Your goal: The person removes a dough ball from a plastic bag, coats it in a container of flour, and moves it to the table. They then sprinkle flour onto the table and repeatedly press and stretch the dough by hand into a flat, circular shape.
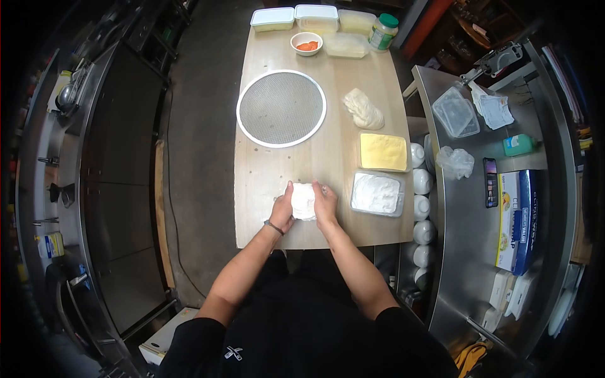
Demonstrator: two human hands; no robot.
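Between my two hands, near the front of the wooden table [271, 164], is a floured piece of dough [304, 201]. My left hand [283, 208] is curved around its left side, and my right hand [324, 203] grips the right side. Right of my hands stands a clear container of white flour [376, 193]. Behind that is a container of yellow meal-like powder [383, 152]. A larger pale lump of dough [363, 109] lies farther back on the right. A round mesh pizza screen [282, 108] rests flat at the left.
Lidded tubs [272, 19], a bowl with orange-red contents [307, 44] and a green-capped jar [383, 31] line the table's far end. A steel counter [463, 252] at right carries a phone [490, 183] and a cling wrap box [520, 220]. White bowls [423, 208] sit between.
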